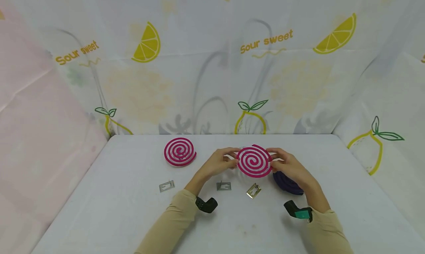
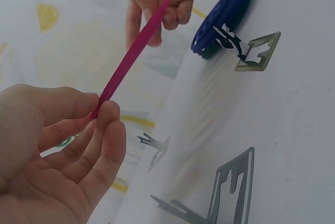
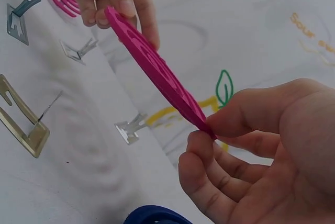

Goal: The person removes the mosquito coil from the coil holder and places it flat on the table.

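A pink mosquito coil (image 1: 254, 161) is held above the table between both hands, tilted and seen nearly edge-on in the wrist views. My left hand (image 1: 219, 162) pinches its left rim between thumb and fingers. At the opposite rim, my right hand (image 1: 289, 167) pinches it the same way. Below lie metal coil stands with raised prongs: a gold one (image 1: 254, 191), a silver one (image 1: 224, 186) and another silver one (image 1: 166, 186). A further small stand (image 3: 130, 130) shows behind the coil in the right wrist view.
Another pink coil (image 1: 180, 152) lies at the back left of the white table (image 1: 109, 206). Dark blue coils (image 1: 289, 184) sit stacked under my right hand, partly hidden by it. A lemon-printed cloth (image 1: 199, 73) hangs behind the table.
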Available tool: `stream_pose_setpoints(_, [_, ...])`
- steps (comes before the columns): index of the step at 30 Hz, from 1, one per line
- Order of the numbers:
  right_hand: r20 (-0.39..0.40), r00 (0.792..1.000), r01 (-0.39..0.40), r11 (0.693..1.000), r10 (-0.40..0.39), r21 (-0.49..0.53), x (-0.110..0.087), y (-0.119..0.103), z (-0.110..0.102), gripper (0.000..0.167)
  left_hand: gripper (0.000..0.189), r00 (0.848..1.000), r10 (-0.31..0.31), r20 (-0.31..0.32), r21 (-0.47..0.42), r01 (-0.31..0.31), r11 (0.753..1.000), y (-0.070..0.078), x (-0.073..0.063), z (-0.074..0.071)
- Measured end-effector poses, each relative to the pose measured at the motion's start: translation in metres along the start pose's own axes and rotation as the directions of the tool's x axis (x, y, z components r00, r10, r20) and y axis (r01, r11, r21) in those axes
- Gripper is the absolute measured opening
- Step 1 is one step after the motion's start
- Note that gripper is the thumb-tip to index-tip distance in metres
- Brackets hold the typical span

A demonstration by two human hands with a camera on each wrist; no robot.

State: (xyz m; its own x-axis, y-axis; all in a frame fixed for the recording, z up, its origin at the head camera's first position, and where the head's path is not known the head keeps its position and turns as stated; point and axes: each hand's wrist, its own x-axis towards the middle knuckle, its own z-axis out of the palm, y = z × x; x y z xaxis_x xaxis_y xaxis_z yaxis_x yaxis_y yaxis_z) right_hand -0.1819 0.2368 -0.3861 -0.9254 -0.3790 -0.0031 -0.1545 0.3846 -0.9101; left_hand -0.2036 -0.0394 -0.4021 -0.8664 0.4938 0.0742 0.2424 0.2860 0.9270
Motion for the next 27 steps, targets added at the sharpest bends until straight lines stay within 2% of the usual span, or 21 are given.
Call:
stream_pose_setpoints(5, [-0.004, 0.999, -0.043, 0.998, 0.043, -0.035, -0.005, -0.001, -0.008, 0.048, 0.043, 1.000, -0.011, -0.005, -0.008, 0.011, 1.000, 0.004, 0.004, 0.009])
stream_pose_setpoints(8, [0.002, 0.999, -0.037, 0.999, 0.037, -0.038, -0.007, -0.002, -0.012, 0.048, 0.043, 1.000, -0.015, 0.001, -0.020, 0.015, 1.000, 0.009, 0.004, 0.012])
stream_pose_setpoints(14, [0.012, 1.000, -0.021, 0.999, 0.022, -0.043, -0.013, 0.000, -0.019, 0.048, 0.045, 1.000, -0.015, 0.012, -0.031, 0.016, 0.999, 0.010, 0.007, 0.020])
stream_pose_setpoints(17, [0.010, 1.000, -0.014, 0.998, 0.014, -0.065, -0.018, 0.000, -0.025, 0.047, 0.043, 1.000, -0.011, 0.005, -0.015, 0.011, 1.000, 0.007, 0.011, 0.026])
stream_pose_setpoints(27, [0.003, 1.000, 0.000, 0.994, 0.000, -0.113, -0.025, 0.006, -0.039, 0.046, 0.044, 1.000, -0.002, 0.025, 0.026, 0.001, 1.000, 0.013, 0.017, 0.039])
